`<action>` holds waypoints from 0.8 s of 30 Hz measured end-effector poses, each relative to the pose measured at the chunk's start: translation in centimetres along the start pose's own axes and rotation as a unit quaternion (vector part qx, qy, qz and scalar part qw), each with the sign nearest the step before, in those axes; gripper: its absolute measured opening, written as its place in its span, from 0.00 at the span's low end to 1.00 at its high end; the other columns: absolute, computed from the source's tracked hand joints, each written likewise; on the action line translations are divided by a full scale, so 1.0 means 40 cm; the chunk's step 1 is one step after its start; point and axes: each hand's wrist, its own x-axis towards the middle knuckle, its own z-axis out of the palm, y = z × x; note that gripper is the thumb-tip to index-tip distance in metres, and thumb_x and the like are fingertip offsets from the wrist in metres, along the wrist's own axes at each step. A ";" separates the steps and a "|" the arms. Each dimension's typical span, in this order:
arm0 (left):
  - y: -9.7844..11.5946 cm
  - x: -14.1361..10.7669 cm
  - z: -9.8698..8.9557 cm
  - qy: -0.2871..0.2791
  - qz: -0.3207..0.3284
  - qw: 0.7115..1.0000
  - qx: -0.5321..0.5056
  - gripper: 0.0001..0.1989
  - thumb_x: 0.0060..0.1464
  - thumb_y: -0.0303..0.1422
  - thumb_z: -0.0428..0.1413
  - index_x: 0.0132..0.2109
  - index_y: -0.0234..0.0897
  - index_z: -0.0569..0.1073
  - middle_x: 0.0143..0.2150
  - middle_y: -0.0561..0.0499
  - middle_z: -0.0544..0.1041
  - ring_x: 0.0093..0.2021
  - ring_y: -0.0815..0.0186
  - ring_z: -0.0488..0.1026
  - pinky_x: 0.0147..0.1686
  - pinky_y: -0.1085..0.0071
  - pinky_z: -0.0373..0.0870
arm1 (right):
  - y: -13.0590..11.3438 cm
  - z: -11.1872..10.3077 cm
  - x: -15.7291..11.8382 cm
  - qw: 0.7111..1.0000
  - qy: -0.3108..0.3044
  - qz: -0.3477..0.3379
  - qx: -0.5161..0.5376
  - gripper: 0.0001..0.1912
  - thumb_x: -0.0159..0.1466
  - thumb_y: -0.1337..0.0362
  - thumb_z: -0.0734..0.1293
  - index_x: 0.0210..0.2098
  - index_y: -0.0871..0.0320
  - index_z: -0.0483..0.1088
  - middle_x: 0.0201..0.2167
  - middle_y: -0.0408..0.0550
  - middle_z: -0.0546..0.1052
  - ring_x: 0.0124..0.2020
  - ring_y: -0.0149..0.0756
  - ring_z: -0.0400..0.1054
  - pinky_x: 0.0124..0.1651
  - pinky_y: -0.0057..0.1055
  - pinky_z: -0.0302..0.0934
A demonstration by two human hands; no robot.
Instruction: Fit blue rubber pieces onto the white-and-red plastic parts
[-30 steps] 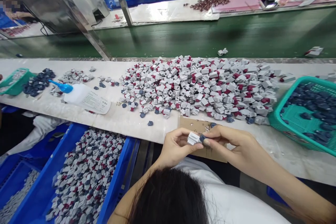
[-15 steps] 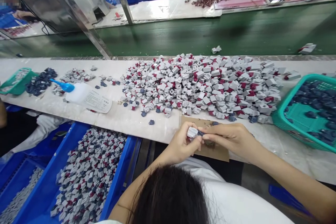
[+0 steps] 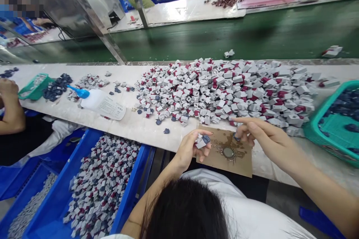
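My left hand (image 3: 188, 148) holds a small white plastic part with a dark blue piece (image 3: 202, 140) on it, fingers curled round it over the near edge of the table. My right hand (image 3: 265, 134) is apart from it, over the right side of a brown cardboard sheet (image 3: 215, 160). Its index finger stretches toward the near edge of the heap of white and maroon parts (image 3: 218, 93); the other fingers are bent, and I see nothing held. A dark blue piece (image 3: 236, 136) is by those fingers. Wet stains surround a round greyish spot (image 3: 228, 152) on the cardboard.
At right stands a green basket (image 3: 311, 132) of dark blue pieces. A white squeeze bottle (image 3: 108, 105) lies left of the heap. A blue bin (image 3: 64, 171) of parts is below left. Beyond runs a green conveyor belt (image 3: 182, 41). A co-worker's arm (image 3: 12, 108) is at far left.
My right hand has let go of the part at my left hand and moved right, toward the heap, uncovering the cardboard. My left hand still holds the part. The view has shifted slightly.
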 end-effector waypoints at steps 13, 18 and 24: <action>-0.037 0.003 0.057 0.075 0.149 0.969 0.181 0.21 0.59 0.50 0.38 0.38 0.39 0.64 0.20 0.56 0.64 0.18 0.70 0.59 0.20 0.74 0.57 | -0.095 0.166 0.063 0.980 0.024 -0.060 0.191 0.27 0.64 0.41 0.53 0.42 0.57 0.68 0.36 0.49 0.74 0.40 0.36 0.69 0.43 0.31 0.63; -0.033 0.008 0.067 0.105 0.283 0.903 0.307 0.18 0.61 0.44 0.39 0.34 0.38 0.66 0.33 0.47 0.68 0.36 0.62 0.65 0.42 0.66 0.61 | -0.117 0.212 0.074 0.942 -0.060 0.048 0.325 0.33 0.58 0.33 0.53 0.35 0.58 0.67 0.22 0.48 0.74 0.26 0.36 0.70 0.30 0.30 0.65; -0.019 0.014 0.058 0.143 0.301 0.899 0.284 0.18 0.61 0.44 0.39 0.30 0.39 0.64 0.30 0.49 0.65 0.36 0.63 0.62 0.40 0.67 0.60 | -0.131 0.226 0.086 0.903 -0.022 0.106 0.415 0.34 0.55 0.31 0.52 0.32 0.57 0.63 0.17 0.46 0.71 0.21 0.37 0.68 0.27 0.31 0.64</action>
